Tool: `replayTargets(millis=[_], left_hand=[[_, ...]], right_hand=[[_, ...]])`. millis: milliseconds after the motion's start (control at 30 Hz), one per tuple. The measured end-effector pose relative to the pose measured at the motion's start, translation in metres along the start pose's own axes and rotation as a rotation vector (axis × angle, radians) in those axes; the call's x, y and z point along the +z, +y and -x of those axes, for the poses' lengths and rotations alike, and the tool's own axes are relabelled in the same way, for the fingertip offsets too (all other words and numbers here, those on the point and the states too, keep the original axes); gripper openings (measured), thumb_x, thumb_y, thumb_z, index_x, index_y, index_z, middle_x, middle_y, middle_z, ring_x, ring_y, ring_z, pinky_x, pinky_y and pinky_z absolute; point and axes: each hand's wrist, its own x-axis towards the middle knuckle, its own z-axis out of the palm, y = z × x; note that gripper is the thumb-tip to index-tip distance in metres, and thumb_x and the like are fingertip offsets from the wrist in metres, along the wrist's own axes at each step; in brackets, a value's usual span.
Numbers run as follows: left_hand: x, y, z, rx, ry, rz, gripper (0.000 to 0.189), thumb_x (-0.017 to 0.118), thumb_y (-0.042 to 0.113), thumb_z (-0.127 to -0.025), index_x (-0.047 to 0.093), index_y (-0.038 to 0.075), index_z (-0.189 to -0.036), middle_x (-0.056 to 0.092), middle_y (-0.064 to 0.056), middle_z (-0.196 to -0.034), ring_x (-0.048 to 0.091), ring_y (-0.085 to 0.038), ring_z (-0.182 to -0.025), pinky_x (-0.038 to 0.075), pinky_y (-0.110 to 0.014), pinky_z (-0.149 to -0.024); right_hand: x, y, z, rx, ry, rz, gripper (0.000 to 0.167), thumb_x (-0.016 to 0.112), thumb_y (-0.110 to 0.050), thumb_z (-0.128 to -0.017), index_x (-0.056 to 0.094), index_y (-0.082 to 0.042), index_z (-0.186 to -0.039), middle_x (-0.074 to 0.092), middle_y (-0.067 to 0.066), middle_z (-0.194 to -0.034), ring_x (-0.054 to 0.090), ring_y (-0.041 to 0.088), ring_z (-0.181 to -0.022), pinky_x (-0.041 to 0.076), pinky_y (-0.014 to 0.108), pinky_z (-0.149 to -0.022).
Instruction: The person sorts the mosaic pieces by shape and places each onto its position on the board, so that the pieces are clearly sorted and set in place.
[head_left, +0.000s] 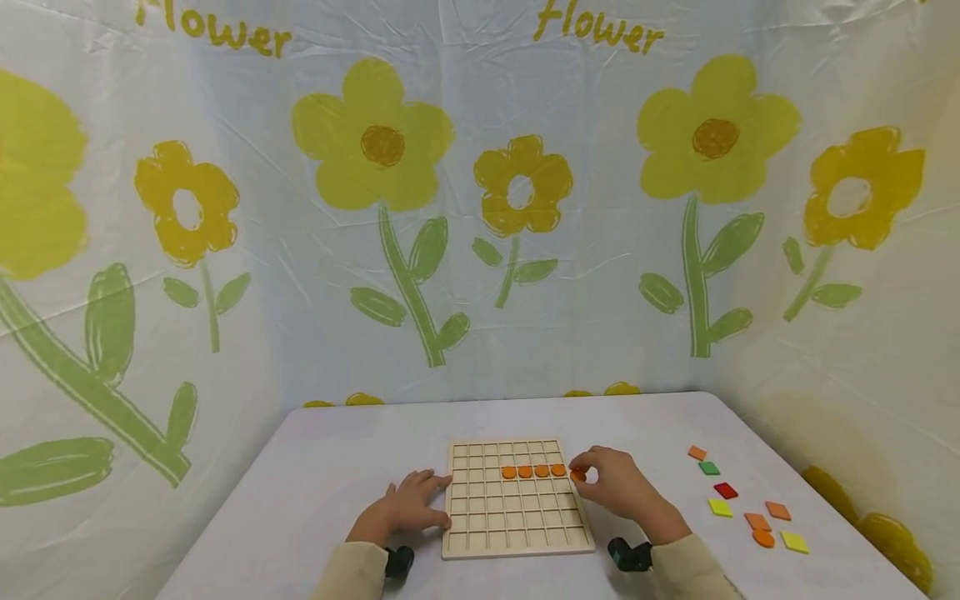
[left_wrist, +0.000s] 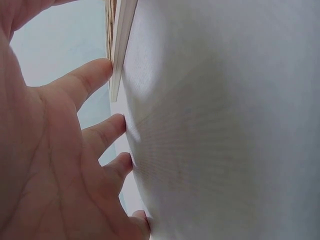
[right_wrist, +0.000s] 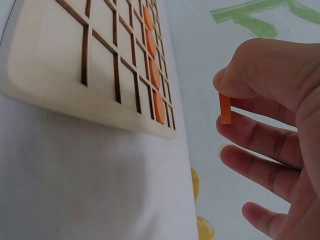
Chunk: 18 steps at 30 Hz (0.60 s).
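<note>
A wooden grid board (head_left: 516, 542) lies on the table, with a row of several orange round discs (head_left: 525, 472) in its upper right cells. My left hand (head_left: 407, 504) rests at the board's left edge, fingers spread; in the left wrist view a fingertip (left_wrist: 102, 70) touches the board's side. At the board's right edge, my right hand (head_left: 618, 483) pinches another orange disc (right_wrist: 225, 109) between thumb and fingers. That disc is held on edge in the right wrist view, apart from the board (right_wrist: 70, 107).
Right of the board lie loose square tiles: orange (head_left: 777, 510), green (head_left: 708, 468), red (head_left: 725, 490) and yellow (head_left: 794, 542). One orange disc (head_left: 763, 539) is among them, touching an orange tile (head_left: 757, 522). A flower-printed curtain (head_left: 600, 275) hangs behind the table (head_left: 337, 450).
</note>
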Motion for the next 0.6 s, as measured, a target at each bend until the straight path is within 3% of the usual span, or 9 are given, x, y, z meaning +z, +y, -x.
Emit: replayTargets(millis=[233, 600], left_hand=[[0.001, -0.002, -0.001, -0.003, -0.003, -0.003, 0.076, 0.069, 0.045, -0.075, 0.048, 0.020, -0.143, 0.039, -0.015, -0.150, 0.029, -0.043, -0.142, 0.015, -0.076, -0.106], [-0.002, 0.001, 0.002, -0.007, -0.006, 0.014, 0.077, 0.068, 0.044, -0.073, 0.048, 0.019, -0.143, 0.038, -0.016, -0.150, 0.028, -0.044, -0.142, 0.014, -0.075, -0.107]], right_hand=[[0.008, -0.011, -0.004, -0.055, 0.015, -0.003, 0.016, 0.077, -0.018, -0.080, 0.074, -0.015, -0.096, 0.063, -0.008, -0.087, 0.058, 0.016, -0.087, 0.052, 0.037, -0.080], [0.023, -0.021, -0.016, -0.144, 0.004, -0.040, 0.018, 0.074, -0.017, -0.082, 0.073, -0.014, -0.099, 0.063, -0.006, -0.090, 0.058, 0.016, -0.086, 0.052, 0.038, -0.080]])
